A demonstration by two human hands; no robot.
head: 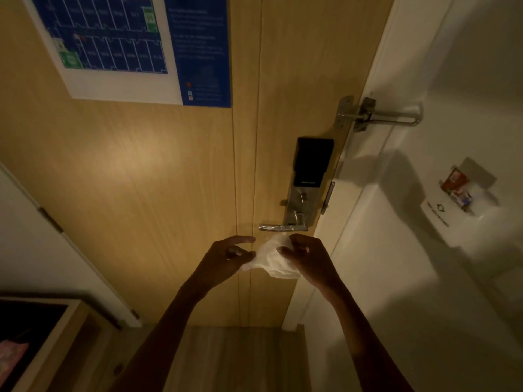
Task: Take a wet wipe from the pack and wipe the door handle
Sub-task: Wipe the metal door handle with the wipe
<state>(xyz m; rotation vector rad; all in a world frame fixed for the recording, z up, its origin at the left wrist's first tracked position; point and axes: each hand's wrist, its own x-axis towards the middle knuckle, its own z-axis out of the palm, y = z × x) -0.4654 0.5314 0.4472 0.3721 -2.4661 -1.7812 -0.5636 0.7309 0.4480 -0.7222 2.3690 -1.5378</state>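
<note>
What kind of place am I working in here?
Most likely a hotel room entrance: an evacuation floor plan posted on the door, an electronic card lock above the door handle, and a swing-bar guard.

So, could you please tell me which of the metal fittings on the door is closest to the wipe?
The lever handle, directly above the wipe held between both hands. The swing-bar guard sits far higher, beyond the black lock panel.

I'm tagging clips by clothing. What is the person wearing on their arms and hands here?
Nothing shows on either: the left hand and the right hand are bare, with no gloves, rings, watch or bracelets visible. Both forearms are uncovered down to the bottom edge of the picture, so no sleeve is in view. The dim light could hide small details.
</note>
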